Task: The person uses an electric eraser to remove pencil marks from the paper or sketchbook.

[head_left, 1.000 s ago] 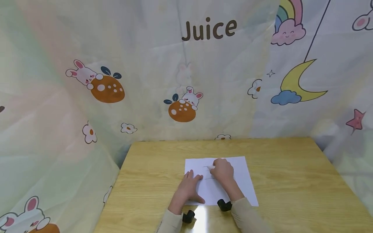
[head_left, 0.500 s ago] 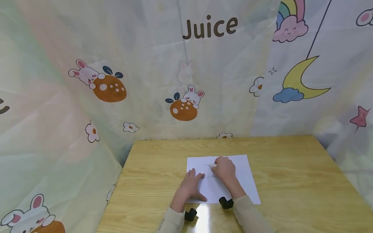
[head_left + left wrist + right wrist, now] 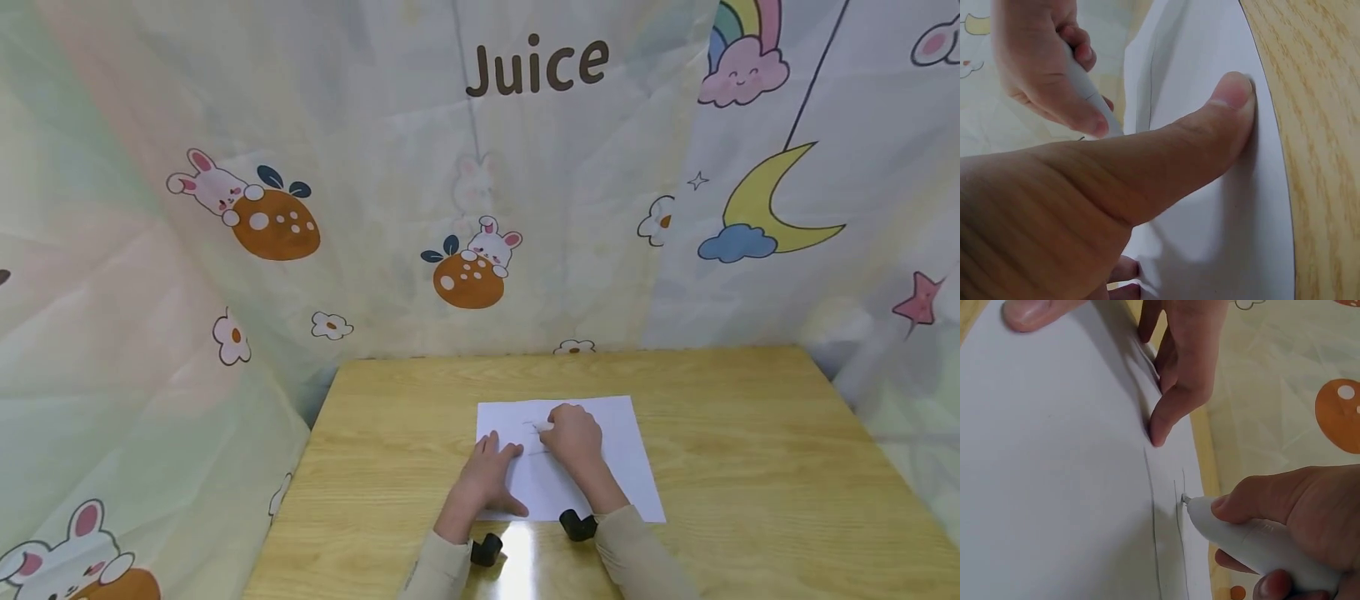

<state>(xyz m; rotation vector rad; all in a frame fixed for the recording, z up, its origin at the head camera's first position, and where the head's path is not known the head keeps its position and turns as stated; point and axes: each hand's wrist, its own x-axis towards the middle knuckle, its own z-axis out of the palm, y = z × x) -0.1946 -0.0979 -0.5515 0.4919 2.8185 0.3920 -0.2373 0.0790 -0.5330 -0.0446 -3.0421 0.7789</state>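
Note:
A sheet of white paper lies on the wooden table, with several thin dark lines drawn across it. My right hand grips a thick white correction pen, its narrow metal tip at the upper lines in the right wrist view. My left hand rests spread on the paper's left side, fingertips and thumb touching the sheet. From the left wrist view the thumb lies near the paper's edge. In the head view the correction pen is mostly hidden by the right hand.
The wooden table extends on both sides of the paper. A printed cloth hangs behind and to the left. Black wrist-worn pieces, one at the left wrist and one at the right wrist, sit above the tabletop.
The head view shifts slightly. Both hands keep nearly the same places on the paper, and the right hand still holds the correction pen by the upper lines.

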